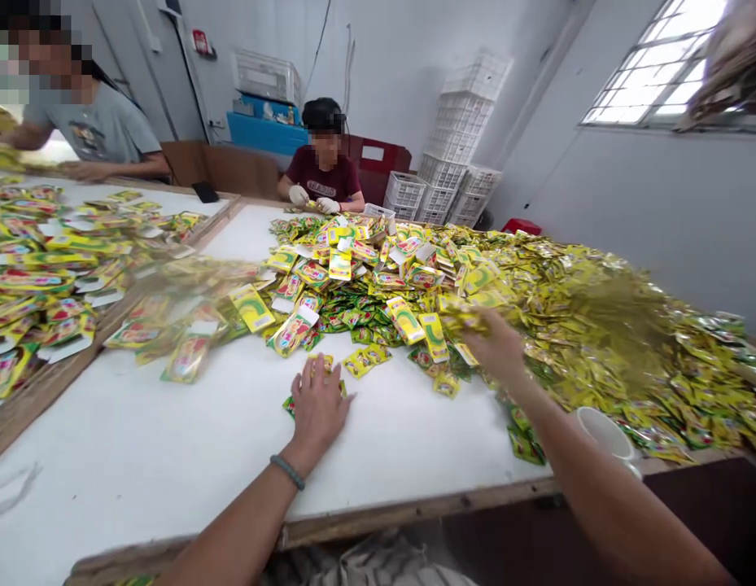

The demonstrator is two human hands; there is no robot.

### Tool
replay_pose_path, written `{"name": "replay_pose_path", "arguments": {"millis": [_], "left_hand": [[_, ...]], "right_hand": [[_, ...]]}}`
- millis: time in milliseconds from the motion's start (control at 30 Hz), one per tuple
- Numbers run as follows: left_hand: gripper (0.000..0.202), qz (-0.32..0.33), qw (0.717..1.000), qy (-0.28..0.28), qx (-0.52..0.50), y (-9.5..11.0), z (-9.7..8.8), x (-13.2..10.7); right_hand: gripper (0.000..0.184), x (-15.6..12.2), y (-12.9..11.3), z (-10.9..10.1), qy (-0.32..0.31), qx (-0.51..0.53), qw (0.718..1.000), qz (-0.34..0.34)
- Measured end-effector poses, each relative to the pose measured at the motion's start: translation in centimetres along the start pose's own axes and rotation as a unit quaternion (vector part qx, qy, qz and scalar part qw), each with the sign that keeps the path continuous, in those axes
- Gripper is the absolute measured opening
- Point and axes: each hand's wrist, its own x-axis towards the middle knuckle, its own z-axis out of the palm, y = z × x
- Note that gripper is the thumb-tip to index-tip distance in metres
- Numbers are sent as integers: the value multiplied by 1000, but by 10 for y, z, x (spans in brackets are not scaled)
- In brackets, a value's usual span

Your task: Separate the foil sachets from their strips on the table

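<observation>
My left hand [316, 403] lies flat on the white table [170, 439], fingers spread over a few small yellow and green sachets [321, 365]. A bead bracelet sits on that wrist. My right hand [496, 346] reaches into the edge of a big heap of yellow sachets [597, 325]; it is smeared by motion and its fingers curl round some sachets [469, 313]. Larger yellow packets with white card tops [292, 330] lie just beyond my left hand.
A white cup [606, 435] stands at the table's near right edge. A second table [41, 268] at left holds more packets. One person in white gloves [322, 175] sits at the far end, another [90, 122] at far left. White crates [456, 171] are stacked by the wall.
</observation>
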Motion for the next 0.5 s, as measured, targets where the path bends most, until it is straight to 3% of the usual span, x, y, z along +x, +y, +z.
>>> {"name": "replay_pose_path", "arguments": {"millis": [67, 133, 200, 300, 367, 500], "left_hand": [[55, -63, 998, -7, 19, -9, -6, 3], [51, -84, 996, -33, 9, -19, -8, 4], [44, -68, 996, -54, -24, -28, -8, 5], [41, -62, 995, -49, -60, -35, -11, 7], [39, -87, 994, -35, -60, -37, -19, 8], [46, -181, 982, -39, -22, -41, -40, 10]], "right_hand": [[39, -27, -40, 20, -101, 4, 984, -144], [39, -53, -68, 45, -183, -28, 961, -205], [37, -70, -81, 67, -209, -74, 955, -197], [29, -79, -80, 87, -198, -93, 967, -129], [26, -78, -74, 87, -183, -77, 975, -101], [39, -72, -77, 74, -134, -51, 983, -113]]}}
